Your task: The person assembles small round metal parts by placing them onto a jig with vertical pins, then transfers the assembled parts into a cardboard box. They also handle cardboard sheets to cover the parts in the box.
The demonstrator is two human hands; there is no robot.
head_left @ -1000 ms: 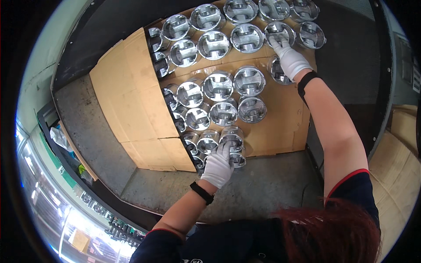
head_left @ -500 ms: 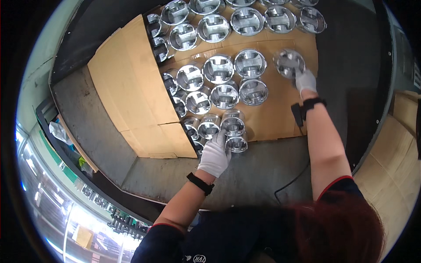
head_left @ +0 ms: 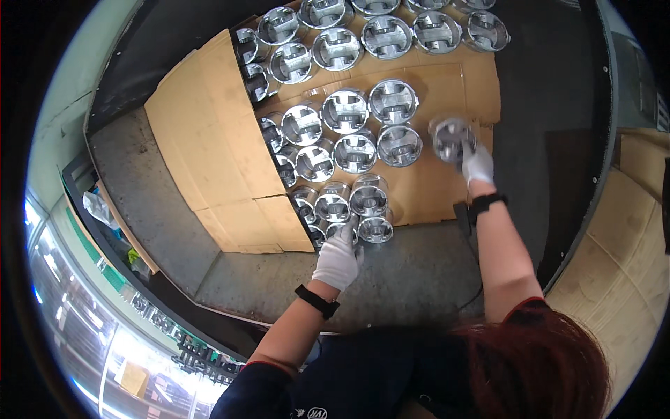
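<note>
My right hand (head_left: 478, 164), in a white glove, is closed on a shiny metal piston (head_left: 452, 138) held over the cardboard (head_left: 412, 192) at the right; the piston is slightly blurred. My left hand (head_left: 338, 264), also gloved, reaches up to the nearest row. Its outstretched fingers touch a piston (head_left: 340, 229), partly covering it, and the thumb stands apart. Just right of those fingers sits another piston (head_left: 376, 230), with a taller-looking one (head_left: 368, 195) behind it. The pistons in the rows show their hollow undersides.
More pistons (head_left: 336, 49) fill the far rows. A folded cardboard flap (head_left: 209, 153) lies to the left, over the grey metal bench (head_left: 251, 279). Dark walls border the bench. A black cable (head_left: 470, 300) runs near my right forearm, and cardboard (head_left: 593, 237) leans at the right.
My right hand has brought its piston nearer and slightly left. My left hand has drawn back a little, uncovering part of the piston at its fingertips. The view has shifted slightly.
</note>
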